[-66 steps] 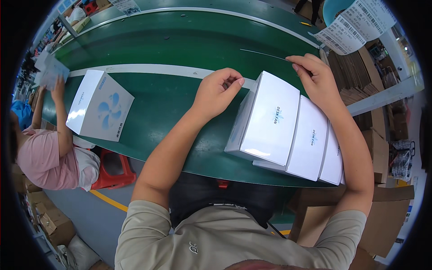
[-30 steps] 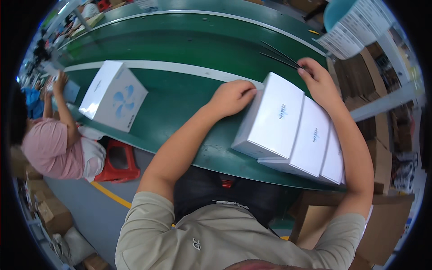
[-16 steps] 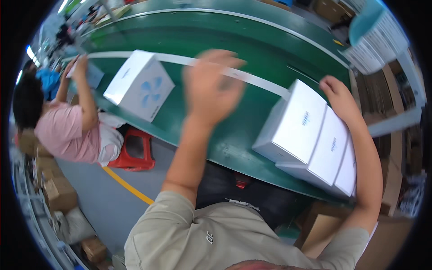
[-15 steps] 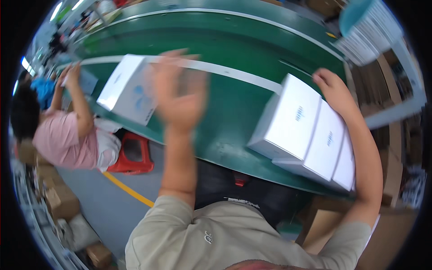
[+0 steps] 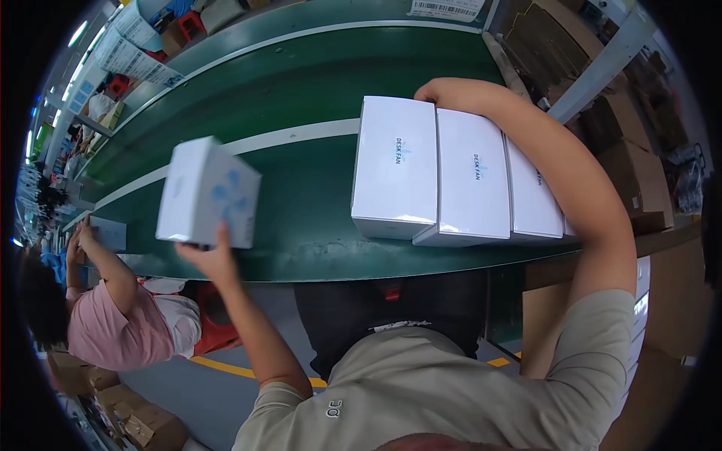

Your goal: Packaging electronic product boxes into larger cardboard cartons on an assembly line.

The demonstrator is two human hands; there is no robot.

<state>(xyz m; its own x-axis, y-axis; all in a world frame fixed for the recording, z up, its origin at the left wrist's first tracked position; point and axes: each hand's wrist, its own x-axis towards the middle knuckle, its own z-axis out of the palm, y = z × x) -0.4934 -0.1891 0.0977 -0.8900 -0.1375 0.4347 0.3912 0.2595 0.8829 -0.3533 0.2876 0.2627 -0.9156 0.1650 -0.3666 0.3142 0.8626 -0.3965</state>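
Left hand [image 5: 213, 259] gripping white box [image 5: 207, 194] from below, lifted above belt [image 5: 301, 188], right hand [image 5: 436, 90] curled over far edge of box row [image 5: 451, 173]

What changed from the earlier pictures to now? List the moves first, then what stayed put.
The left hand left the row of white boxes, swung out to its left and took hold of the lone white box with a blue fan picture, which is now blurred, gripped at its near edge and tilted over the green belt. Unchanged: the right hand rests on the row's far end, and the row lies on the belt.
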